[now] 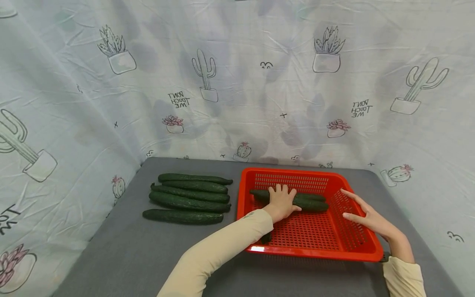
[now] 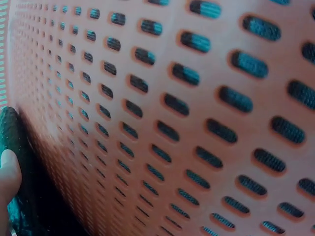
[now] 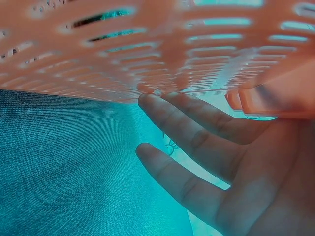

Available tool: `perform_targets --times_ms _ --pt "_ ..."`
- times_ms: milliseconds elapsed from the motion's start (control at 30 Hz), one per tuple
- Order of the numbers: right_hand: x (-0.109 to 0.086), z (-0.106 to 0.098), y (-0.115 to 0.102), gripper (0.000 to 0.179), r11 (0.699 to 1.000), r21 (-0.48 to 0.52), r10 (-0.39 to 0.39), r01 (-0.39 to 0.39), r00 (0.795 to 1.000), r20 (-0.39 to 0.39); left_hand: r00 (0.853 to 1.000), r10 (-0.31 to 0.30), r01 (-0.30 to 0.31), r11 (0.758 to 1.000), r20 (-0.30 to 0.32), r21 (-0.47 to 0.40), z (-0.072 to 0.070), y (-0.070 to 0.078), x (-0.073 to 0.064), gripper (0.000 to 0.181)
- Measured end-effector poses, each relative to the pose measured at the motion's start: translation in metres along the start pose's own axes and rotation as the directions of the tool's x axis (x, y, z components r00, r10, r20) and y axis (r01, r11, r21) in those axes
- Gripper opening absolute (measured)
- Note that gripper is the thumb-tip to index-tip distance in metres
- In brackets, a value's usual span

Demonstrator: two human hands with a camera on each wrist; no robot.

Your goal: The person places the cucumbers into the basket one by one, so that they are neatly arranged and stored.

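Note:
My left hand (image 1: 281,203) is inside the red plastic basket (image 1: 304,252), its fingers spread over a dark green cucumber (image 1: 311,205) and its thumb along the near side. The left wrist view shows the thumb (image 2: 9,177) against a cucumber (image 2: 11,128) beside the slotted wall. Another cucumber (image 1: 313,197) lies just behind it. Part of a third cucumber (image 1: 266,238) shows below my left sleeve. My right hand (image 1: 376,220) is at the basket's right side, thumb and forefinger apart. In the right wrist view, straight fingers (image 3: 192,137) reach up to the slotted plastic.
Several cucumbers (image 1: 189,201) lie side by side on the grey tabletop (image 1: 148,255), left of the basket. A printed cloth (image 1: 237,82) with cactus drawings hangs behind the table and along both sides.

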State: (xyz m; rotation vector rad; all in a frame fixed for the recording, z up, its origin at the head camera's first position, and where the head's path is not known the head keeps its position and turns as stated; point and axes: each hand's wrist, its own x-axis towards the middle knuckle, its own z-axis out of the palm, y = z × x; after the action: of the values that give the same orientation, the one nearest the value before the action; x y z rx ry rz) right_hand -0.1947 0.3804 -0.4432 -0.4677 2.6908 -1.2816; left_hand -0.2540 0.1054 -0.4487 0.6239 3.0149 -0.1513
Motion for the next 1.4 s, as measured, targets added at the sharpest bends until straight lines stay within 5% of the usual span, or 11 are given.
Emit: perform_targets --times_ms 333,800,1400 --pt "-0.001 0.000 -0.002 0.072 1.000 0.008 0.010 -0.010 1.000 -0.004 0.999 0.032 -0.032 0.998 0.008 0.059 0.002 0.001 0.000 0.066" --pt "-0.002 -0.001 -0.005 0.073 1.000 -0.004 0.020 -0.020 1.000 -0.006 0.999 0.023 -0.022 1.000 0.037 -0.007 -0.005 -0.004 -0.001 0.064" --pt "-0.001 0.000 -0.002 0.072 0.999 0.010 0.030 -0.030 1.000 -0.006 0.994 0.060 -0.070 0.991 -0.086 -0.112 -0.035 -0.018 -0.004 0.052"
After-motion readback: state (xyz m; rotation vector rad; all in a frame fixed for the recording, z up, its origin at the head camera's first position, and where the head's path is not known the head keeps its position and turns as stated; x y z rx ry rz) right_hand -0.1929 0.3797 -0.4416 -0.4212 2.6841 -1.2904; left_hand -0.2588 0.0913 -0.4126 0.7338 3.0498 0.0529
